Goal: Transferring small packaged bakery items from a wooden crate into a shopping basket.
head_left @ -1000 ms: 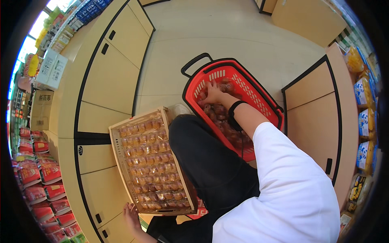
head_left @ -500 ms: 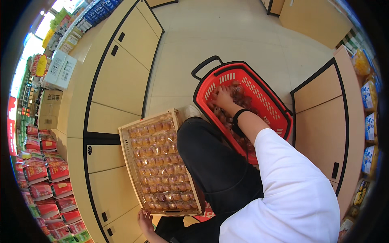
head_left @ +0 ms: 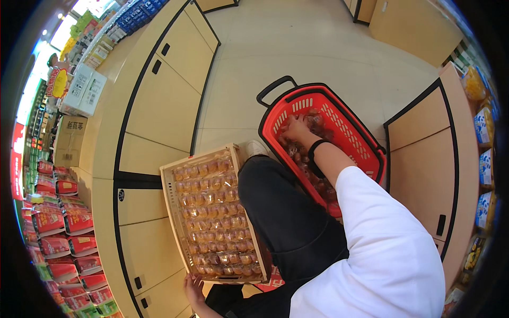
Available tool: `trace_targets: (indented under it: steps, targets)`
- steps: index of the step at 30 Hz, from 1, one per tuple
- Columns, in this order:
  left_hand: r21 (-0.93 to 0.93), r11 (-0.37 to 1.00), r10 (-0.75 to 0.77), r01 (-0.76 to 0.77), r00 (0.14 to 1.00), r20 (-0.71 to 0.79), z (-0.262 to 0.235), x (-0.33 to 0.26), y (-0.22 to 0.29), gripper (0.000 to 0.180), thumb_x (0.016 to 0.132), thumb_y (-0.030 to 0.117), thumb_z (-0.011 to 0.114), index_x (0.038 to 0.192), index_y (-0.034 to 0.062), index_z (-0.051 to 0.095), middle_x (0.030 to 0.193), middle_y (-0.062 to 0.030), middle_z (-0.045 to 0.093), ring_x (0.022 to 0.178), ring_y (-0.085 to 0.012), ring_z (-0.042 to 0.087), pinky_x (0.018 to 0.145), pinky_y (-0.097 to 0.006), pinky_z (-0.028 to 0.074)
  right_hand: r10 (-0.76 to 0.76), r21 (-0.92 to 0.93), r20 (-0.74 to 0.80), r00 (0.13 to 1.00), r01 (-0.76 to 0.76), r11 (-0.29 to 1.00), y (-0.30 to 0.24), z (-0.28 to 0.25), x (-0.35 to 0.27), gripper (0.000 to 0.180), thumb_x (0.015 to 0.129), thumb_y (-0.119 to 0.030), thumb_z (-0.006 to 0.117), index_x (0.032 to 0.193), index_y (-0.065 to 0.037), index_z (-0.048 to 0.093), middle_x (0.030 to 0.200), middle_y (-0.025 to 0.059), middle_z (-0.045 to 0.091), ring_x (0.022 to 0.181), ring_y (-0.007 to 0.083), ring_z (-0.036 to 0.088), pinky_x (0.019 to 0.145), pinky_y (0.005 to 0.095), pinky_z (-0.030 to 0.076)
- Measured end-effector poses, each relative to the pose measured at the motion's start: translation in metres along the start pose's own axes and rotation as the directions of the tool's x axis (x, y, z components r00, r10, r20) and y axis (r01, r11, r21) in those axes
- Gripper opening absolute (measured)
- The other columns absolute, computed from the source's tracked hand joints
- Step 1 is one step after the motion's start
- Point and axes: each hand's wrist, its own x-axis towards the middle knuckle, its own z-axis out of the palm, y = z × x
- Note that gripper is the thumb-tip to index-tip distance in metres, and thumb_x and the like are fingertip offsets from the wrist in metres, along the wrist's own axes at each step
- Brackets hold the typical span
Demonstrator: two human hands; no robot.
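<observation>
My right hand [head_left: 298, 131] is down inside a red shopping basket [head_left: 365, 183], at its far left end. Its fingers curl over loose brown round snacks in clear wrap [head_left: 316, 123]; the fingertips are partly hidden among them. Left of my bent knee, a shallow beige crate [head_left: 170, 204] holds several neat rows of similar wrapped round snacks [head_left: 214, 212]. My left hand [head_left: 194, 289] is at the crate's near left corner, fingers apart and stretched up against the rim, with nothing seen in them.
Cabinets [head_left: 154, 114] line the left side, with red packages [head_left: 50, 222] and cartons [head_left: 85, 90] above. Another cabinet [head_left: 421, 159] stands right of the basket, beside bagged goods [head_left: 483, 164]. The basket's black handle [head_left: 273, 87] sticks out at the far left. Tiled floor [head_left: 297, 47] lies beyond.
The whole view has shifted slightly, so things sit a little further right and lower. My right hand stays among the snacks in the basket; my left stays by the crate's corner.
</observation>
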Motion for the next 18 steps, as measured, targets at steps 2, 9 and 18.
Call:
trace_targets:
  steps: [2, 9, 18]
  targets:
    - [0.010, 1.000, 0.003, -0.003, 1.000, -0.007, -0.002, -0.003, 0.001, 0.026, 0.091, 0.036, 0.054, 0.103, 0.0129, 0.054, 0.092, -0.0042, 0.060, 0.093, -0.0229, 0.059, 0.079, -0.038, 0.042, 0.019, -0.025, -0.003, 1.000, -0.019, 1.000, -0.006, 0.003, -0.004, 0.076, 0.055, -0.045, 0.075, 0.118, -0.012, 0.049, 0.120, 0.0235, 0.048, 0.118, 0.0438, 0.036, 0.100, 0.0519, 0.031]
    - [0.013, 1.000, 0.027, -0.028, 1.000, 0.015, -0.002, 0.001, 0.005, 0.025, 0.091, 0.035, 0.053, 0.103, 0.0134, 0.054, 0.094, -0.0035, 0.060, 0.094, -0.0234, 0.058, 0.082, -0.039, 0.041, -0.251, 0.005, -0.228, 0.941, 0.259, 0.966, 0.009, 0.013, -0.037, 0.067, 0.069, -0.026, 0.072, 0.129, -0.017, 0.042, 0.134, 0.0276, 0.031, 0.121, 0.0455, 0.034, 0.098, 0.0534, 0.034]
    - [0.040, 0.999, 0.012, -0.013, 1.000, 0.006, 0.009, 0.002, 0.010, 0.034, 0.090, 0.035, 0.055, 0.114, 0.0102, 0.054, 0.096, -0.0056, 0.061, 0.092, -0.0223, 0.059, 0.081, -0.038, 0.042, 0.014, 0.344, -0.158, 0.987, 0.042, 0.938, 0.020, 0.017, -0.068, 0.072, 0.066, -0.017, 0.073, 0.131, -0.023, 0.043, 0.134, 0.0257, 0.031, 0.124, 0.0470, 0.030, 0.100, 0.0503, 0.034]
